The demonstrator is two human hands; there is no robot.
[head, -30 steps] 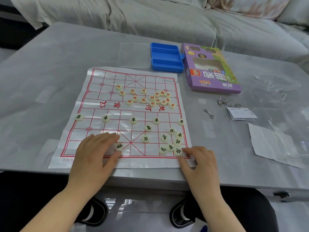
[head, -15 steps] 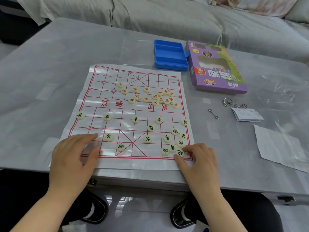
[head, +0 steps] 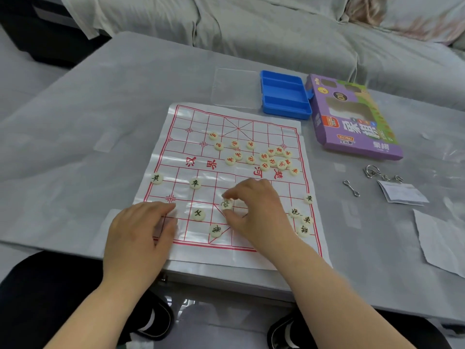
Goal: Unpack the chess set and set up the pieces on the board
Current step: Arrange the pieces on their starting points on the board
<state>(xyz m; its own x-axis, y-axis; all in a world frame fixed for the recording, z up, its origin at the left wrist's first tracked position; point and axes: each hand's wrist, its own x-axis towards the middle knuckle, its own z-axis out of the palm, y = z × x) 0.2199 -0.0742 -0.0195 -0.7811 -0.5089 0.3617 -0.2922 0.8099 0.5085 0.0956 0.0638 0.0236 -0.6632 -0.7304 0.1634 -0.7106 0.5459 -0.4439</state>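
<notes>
Chess board (head: pixel 181 147) lies flat at the front of the grey table (head: pixel 75 159). Beyond it: clear lid (head: pixel 235 88), blue tray (head: pixel 285 95), purple box (head: pixel 352 122). Metal hooks (head: pixel 351 188) & paper (head: pixel 440 240) to the R. R hand (head: pixel 259 210) hides mid squares, thumb & fingertips pinching a cream black-lettered piece (head: pixel 226 204). L hand (head: pixel 141 230) rests flat on the near-left corner, fingers together. Board is a thin glossy sheet w/ red grid. Red-lettered pieces (head: pixel 271 157) are bunched on the far half.

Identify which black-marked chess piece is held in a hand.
The piece pinched by the right hand, at the middle of the board's near half; the other visible black-marked ones lie free on it.
</notes>
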